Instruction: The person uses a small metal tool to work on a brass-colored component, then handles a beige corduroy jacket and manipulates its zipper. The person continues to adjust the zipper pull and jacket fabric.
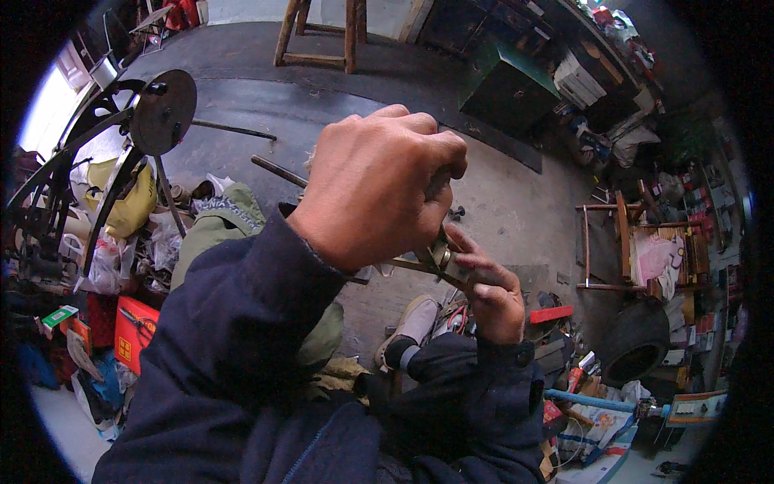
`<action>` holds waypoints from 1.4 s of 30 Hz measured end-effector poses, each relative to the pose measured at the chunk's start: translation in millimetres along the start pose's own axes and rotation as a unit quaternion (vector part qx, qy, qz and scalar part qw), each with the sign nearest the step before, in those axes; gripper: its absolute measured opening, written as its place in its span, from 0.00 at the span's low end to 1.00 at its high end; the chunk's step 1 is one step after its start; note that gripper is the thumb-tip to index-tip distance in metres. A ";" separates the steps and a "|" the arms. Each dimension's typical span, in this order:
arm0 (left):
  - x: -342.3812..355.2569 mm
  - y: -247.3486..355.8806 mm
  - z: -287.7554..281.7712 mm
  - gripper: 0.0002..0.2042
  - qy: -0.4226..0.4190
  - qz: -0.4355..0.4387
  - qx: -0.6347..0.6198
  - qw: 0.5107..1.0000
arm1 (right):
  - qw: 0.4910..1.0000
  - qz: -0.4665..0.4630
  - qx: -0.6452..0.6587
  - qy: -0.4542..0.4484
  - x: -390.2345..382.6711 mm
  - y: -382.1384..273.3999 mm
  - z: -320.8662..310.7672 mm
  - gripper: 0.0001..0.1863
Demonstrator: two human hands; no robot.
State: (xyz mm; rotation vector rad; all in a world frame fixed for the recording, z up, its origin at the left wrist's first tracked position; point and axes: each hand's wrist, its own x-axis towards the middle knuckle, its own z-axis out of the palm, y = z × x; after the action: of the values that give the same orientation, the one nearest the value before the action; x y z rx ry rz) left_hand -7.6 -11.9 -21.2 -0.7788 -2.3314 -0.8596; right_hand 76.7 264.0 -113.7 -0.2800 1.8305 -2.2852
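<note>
left hand [379,181] is sitting clenched, can't tell on what, while the right hand [496,302] is gripping a narrow brass-coloured metal piece [440,255] just below that fist, probably mid-job, though what's done or left isn't really showing

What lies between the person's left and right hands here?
In the head view, a small metallic piece shows between the left hand and the right hand; its exact kind is unclear.

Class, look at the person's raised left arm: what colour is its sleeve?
The left sleeve is dark navy blue, seen best in the head view.
</note>
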 end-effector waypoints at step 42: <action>0.2 1.2 1.3 0.10 0.008 -0.003 -0.004 1.000 | 0.969 -0.070 -0.204 0.121 -1.8 15.2 15.7 0.44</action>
State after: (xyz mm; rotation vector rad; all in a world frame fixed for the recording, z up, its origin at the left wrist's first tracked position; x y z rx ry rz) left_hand -7.3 -10.3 -21.5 -0.7656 -2.3193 -0.8740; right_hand 83.3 246.5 -125.3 -0.2018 2.4803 -2.0836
